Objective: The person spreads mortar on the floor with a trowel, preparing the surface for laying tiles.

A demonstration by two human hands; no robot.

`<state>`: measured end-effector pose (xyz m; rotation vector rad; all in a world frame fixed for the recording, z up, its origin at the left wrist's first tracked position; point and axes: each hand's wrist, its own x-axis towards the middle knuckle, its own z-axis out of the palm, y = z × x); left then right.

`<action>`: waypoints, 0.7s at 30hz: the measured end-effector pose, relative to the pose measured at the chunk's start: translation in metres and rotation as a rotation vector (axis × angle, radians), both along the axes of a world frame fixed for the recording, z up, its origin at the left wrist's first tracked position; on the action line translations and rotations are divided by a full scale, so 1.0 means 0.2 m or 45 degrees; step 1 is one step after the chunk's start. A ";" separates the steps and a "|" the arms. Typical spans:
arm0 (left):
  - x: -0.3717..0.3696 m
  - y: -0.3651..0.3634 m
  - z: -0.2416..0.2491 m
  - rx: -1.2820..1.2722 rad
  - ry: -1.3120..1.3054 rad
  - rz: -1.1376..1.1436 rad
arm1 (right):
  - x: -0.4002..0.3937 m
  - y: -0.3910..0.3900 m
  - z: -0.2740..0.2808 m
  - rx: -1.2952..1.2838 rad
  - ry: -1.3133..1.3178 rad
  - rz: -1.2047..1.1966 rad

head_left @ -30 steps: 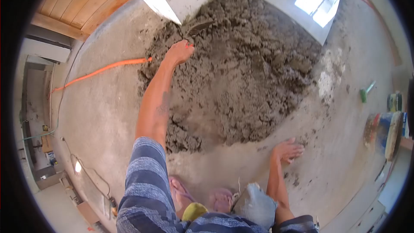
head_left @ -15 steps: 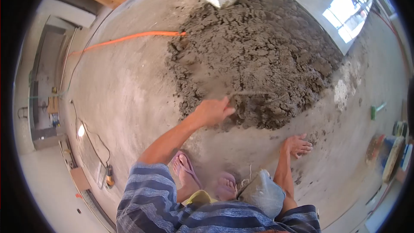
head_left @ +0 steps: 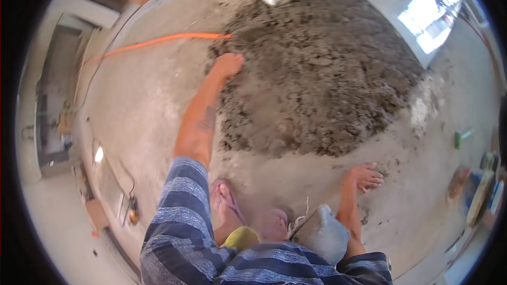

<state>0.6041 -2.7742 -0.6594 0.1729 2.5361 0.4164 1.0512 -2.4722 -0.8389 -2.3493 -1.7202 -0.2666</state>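
Observation:
My left hand (head_left: 229, 64) is closed, reaching to the far left edge of a heap of wet mortar (head_left: 322, 68). It grips a flat trowel, whose thin blade edge showed half a second ago; now the blade is blurred against the grey mortar. My right hand (head_left: 367, 178) rests on the concrete floor (head_left: 153, 105) near the heap's front right corner, fingers spread and holding nothing. The mortar is crumbly on the right and smoother toward the left.
An orange strap or hose (head_left: 158, 43) runs to the heap's left edge. A large glossy tile (head_left: 391, 16) borders it at upper right. A green-handled tool (head_left: 458, 140) lies at right. A corded power tool (head_left: 133, 211) and a lit lamp (head_left: 99, 154) are at left.
My left hand has swept forward and left, from the near edge of the mortar to its far left edge. My right hand has stayed in place on the floor.

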 end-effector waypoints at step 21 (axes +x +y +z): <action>1.42 -0.21 -0.35 1.633 -1.009 1.585 | 0.02 0.00 0.00 -0.046 -0.032 -0.027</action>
